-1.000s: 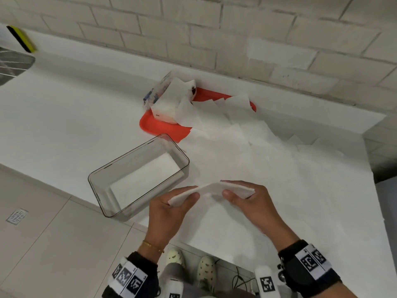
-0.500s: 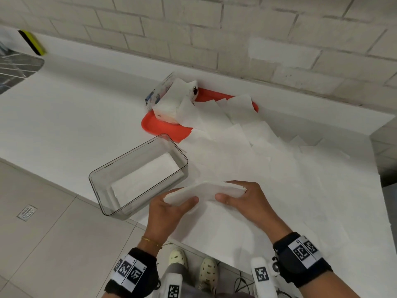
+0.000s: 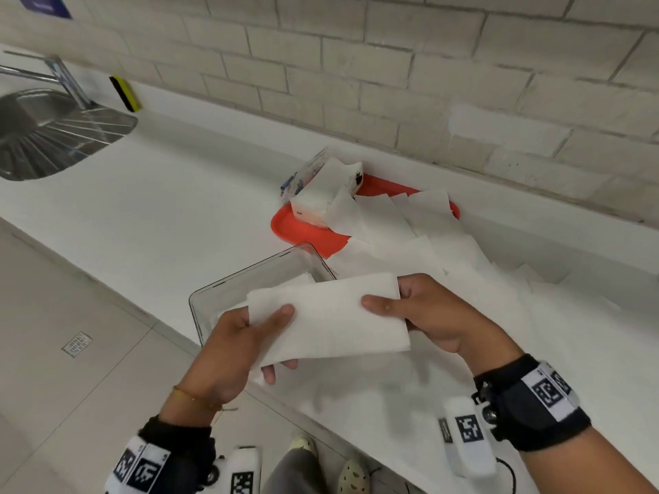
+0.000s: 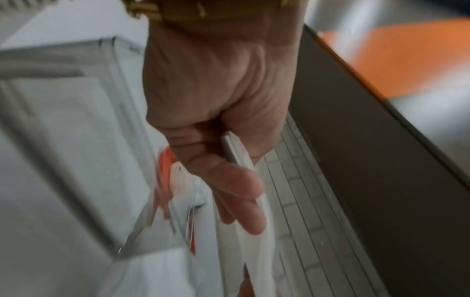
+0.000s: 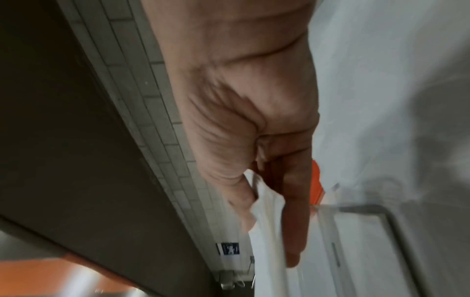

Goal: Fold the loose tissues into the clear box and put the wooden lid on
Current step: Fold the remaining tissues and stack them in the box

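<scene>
A folded stack of white tissues [image 3: 328, 317] is held flat between both hands, above the near end of the clear box [image 3: 249, 276]. My left hand [image 3: 246, 336] pinches its left end, thumb on top and fingers beneath. My right hand [image 3: 424, 311] pinches the right end the same way. The box stands at the counter's front edge with white tissue lying inside. Many loose tissues [image 3: 445, 258] are spread over the counter to the right. The left wrist view shows the stack edge-on [image 4: 257, 217] beside the box wall [image 4: 76, 160]. No wooden lid is in view.
An orange tray [image 3: 303, 233] sits behind the box and carries an opened tissue pack [image 3: 321, 194]. A steel sink [image 3: 46, 133] with a tap lies far left, a yellow-black sponge [image 3: 123, 94] by the tiled wall. The counter edge drops to a tiled floor.
Both hands have lifted the folded stack off the counter and carried it left, over the near end of the clear box. The stack now faces the camera flat.
</scene>
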The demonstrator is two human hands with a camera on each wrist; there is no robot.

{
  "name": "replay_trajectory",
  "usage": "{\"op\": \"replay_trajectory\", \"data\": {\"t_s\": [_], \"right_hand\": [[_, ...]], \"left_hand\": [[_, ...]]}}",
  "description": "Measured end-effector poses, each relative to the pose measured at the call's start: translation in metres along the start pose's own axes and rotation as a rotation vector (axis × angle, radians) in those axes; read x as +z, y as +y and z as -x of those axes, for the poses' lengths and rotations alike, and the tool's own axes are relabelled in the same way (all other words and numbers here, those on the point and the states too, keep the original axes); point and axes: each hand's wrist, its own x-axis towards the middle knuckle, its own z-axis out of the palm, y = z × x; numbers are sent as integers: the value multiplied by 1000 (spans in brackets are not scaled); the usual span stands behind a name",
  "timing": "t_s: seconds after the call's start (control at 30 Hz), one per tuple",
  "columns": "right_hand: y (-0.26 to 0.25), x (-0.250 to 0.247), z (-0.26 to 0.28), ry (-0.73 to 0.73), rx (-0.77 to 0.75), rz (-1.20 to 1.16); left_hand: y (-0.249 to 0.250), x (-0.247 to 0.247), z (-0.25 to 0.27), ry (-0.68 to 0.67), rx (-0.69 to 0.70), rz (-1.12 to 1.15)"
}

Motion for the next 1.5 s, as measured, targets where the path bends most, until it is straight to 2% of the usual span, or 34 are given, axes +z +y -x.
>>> {"op": "replay_trajectory", "data": {"t_s": [0.1, 0.17, 0.27, 0.37, 0.5, 0.67, 1.0, 1.2, 1.27, 1.33, 1.4, 1.5], "right_hand": [[-23, 13, -31, -51, 14, 50], [-32, 24, -59, -23, 18, 120], [-37, 43, -104, 53, -12, 313], [-41, 69, -135, 93, -30, 633], [-30, 96, -165, 78, -2, 923], [-11, 109, -175, 96, 38, 1140], [-11, 118, -165, 60, 42, 1404], [-11, 124, -158, 88, -7, 1449], [-12, 126, -155, 153, -31, 1429], [-13, 126, -151, 202, -79, 1428], [-15, 123, -144, 225, -151, 1376], [-20, 103, -123, 301, -274, 1058]], "left_hand": [[6, -26, -2, 84, -66, 39], [3, -46, -8, 198, -83, 21], [-11, -76, -24, 380, -56, -257], [-12, -87, -36, 433, -59, -521], [-16, -84, -60, 387, -40, -656], [-24, -66, -86, 261, -96, -1199], [-31, -61, -92, 143, -176, -1390], [-16, -51, -78, 113, -169, -1529], [-6, -46, -70, 111, -96, -1626], [-1, -41, -71, 119, 35, -1660], [-2, -38, -81, 26, 117, -1563], [-14, -38, -103, -292, 12, -1411]]}}
